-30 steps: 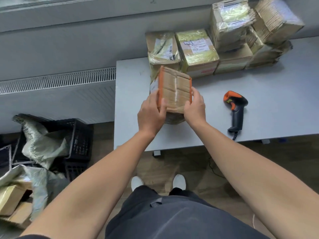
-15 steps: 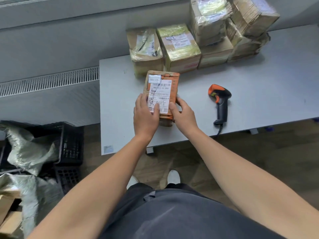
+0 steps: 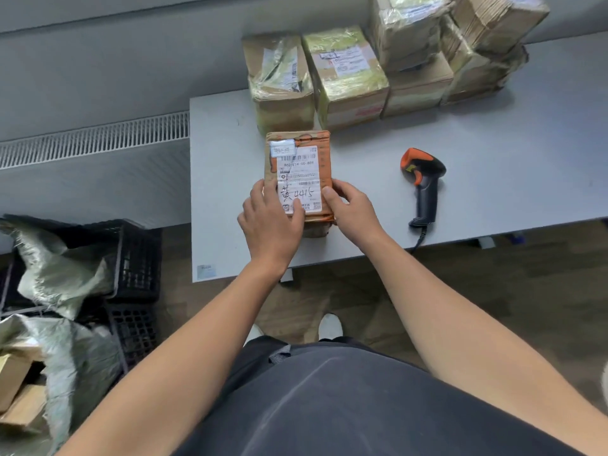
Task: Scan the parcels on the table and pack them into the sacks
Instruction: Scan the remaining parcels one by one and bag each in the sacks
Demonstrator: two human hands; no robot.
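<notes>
Nearest, at 6 o'clock, we logged dark trousers (image 3: 329, 406) and one white shoe (image 3: 330, 325) on the wooden floor.

At 8 o'clock: two grey-green sacks (image 3: 59, 274), draped over black crates (image 3: 138, 258). The nearer sack held cardboard boxes (image 3: 13, 380).

Centre: one parcel (image 3: 301, 166), brown with orange trim, held between both hands over the near left part of the grey table (image 3: 493, 143), its white label (image 3: 299, 172) facing up. We could not tell whether its underside touched the tabletop.

- Left hand (image 3: 271, 222): gripped the parcel's near left corner, thumb laid across the label, fingers close together along the left edge.
- Right hand (image 3: 353, 209): gripped the near right edge, thumb pressed on the top face, fingers curled round the side.

At 3 o'clock from the parcel, well apart from it: one black and orange scanner (image 3: 426, 185), lying on the table, cable trailing over the near edge.

At 12 to 1 o'clock, along the table's far edge: a stack of parcels (image 3: 348, 70), taped cardboard, some in shiny film, two tiers high on the right.

At 10 o'clock, beyond the table: a white grille (image 3: 95, 139) along the grey wall.
</notes>
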